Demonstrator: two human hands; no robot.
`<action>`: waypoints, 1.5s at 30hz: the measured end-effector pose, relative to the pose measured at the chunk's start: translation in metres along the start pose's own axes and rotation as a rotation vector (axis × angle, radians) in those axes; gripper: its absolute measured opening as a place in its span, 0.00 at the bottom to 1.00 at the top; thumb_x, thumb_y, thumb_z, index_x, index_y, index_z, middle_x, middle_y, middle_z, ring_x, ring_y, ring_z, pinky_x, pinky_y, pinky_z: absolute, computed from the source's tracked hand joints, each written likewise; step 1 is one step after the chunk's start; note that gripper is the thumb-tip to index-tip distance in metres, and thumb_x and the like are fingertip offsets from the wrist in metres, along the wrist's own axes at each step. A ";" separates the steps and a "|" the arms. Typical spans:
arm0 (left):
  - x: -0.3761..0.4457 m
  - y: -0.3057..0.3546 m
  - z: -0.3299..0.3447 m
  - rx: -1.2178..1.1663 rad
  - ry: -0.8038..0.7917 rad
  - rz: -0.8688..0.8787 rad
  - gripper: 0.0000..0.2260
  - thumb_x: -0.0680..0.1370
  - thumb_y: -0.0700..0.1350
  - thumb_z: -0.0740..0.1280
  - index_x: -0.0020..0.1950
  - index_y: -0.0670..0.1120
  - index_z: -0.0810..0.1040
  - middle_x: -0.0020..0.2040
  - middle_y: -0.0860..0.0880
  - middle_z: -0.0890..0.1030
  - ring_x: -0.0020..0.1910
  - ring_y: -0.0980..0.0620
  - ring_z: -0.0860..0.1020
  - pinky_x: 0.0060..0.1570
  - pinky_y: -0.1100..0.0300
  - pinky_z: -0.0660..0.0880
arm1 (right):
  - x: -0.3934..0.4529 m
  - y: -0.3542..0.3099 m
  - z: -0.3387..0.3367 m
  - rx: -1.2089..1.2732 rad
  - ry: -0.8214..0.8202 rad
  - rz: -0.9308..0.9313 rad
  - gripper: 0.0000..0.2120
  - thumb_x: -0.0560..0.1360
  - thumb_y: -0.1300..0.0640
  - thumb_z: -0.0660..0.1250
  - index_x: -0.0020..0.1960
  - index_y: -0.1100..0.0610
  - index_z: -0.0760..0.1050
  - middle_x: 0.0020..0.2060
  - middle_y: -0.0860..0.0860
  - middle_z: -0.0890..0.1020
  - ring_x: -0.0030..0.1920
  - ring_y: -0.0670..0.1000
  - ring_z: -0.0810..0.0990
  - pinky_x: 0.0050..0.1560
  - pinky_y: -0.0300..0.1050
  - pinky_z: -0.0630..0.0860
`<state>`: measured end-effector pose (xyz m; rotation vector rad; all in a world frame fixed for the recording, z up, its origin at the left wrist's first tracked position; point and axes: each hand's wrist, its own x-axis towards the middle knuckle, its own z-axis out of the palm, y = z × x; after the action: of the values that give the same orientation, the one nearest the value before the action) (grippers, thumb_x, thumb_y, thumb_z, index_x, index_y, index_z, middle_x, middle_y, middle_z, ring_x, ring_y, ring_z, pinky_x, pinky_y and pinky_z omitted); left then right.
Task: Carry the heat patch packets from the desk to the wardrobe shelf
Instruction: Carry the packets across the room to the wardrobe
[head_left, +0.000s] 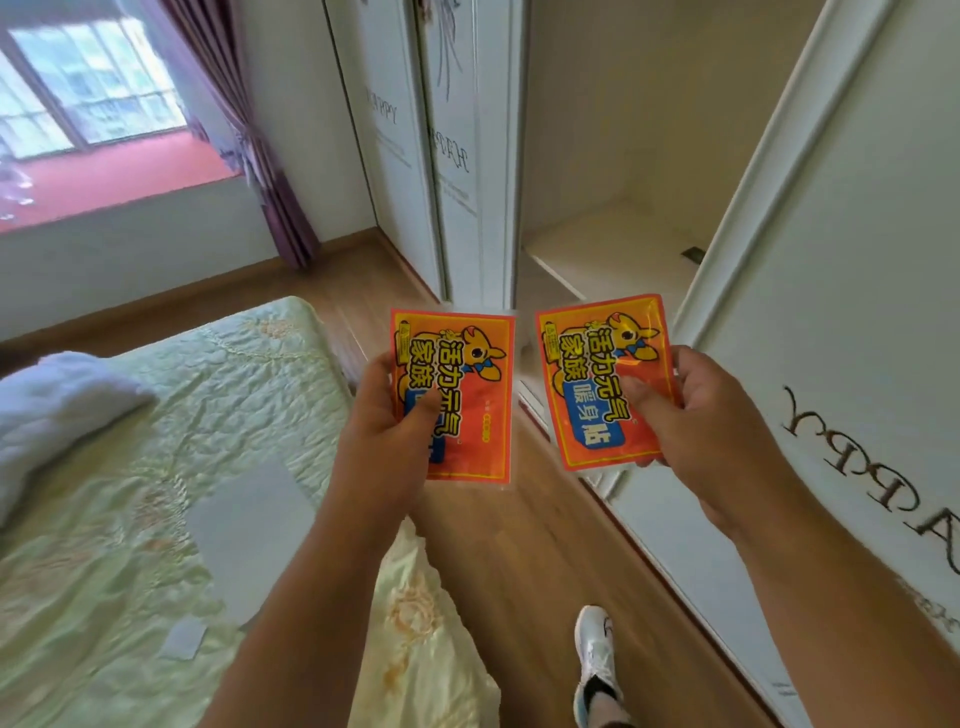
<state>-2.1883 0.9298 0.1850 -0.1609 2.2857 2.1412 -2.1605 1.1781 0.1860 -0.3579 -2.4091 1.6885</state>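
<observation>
Ahead, bare wardrobe shelf (613, 249), packets (452, 395) in hands (387, 415)

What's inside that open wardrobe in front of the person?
Inside the wardrobe a bare pale shelf shows, with a small dark fitting near its right edge. The sliding door and the right-hand packet cover the rest.

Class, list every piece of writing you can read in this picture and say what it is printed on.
"活力元气家族": left packet, held by the left hand.
"活力元气家族", "暖身贴": right packet, held by the right hand.
"APPY": open wardrobe door, start cut off.
Script on closed wardrobe doors: too blurred.
Packets' small print: unreadable.
</observation>
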 end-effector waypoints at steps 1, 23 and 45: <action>0.006 0.000 0.001 0.007 0.028 -0.006 0.14 0.84 0.42 0.64 0.57 0.63 0.74 0.52 0.56 0.86 0.48 0.56 0.86 0.50 0.50 0.83 | 0.013 0.001 0.003 0.008 -0.023 -0.009 0.03 0.82 0.49 0.68 0.54 0.41 0.78 0.47 0.40 0.88 0.43 0.44 0.89 0.38 0.43 0.82; 0.136 0.027 0.109 -0.018 0.383 -0.014 0.15 0.83 0.37 0.63 0.60 0.58 0.75 0.52 0.51 0.87 0.50 0.49 0.86 0.51 0.43 0.83 | 0.271 0.009 -0.013 0.147 -0.372 -0.057 0.05 0.83 0.54 0.68 0.58 0.48 0.78 0.48 0.47 0.88 0.39 0.46 0.89 0.29 0.38 0.78; 0.347 0.016 0.069 -0.094 0.266 -0.039 0.15 0.84 0.38 0.63 0.67 0.53 0.73 0.52 0.52 0.87 0.49 0.52 0.87 0.45 0.51 0.83 | 0.420 -0.004 0.070 0.010 -0.266 -0.048 0.02 0.82 0.51 0.67 0.55 0.45 0.77 0.49 0.45 0.88 0.41 0.46 0.89 0.31 0.38 0.80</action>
<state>-2.5397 0.9751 0.1703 -0.5165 2.2860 2.3337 -2.5820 1.2380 0.1693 -0.0756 -2.5662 1.8288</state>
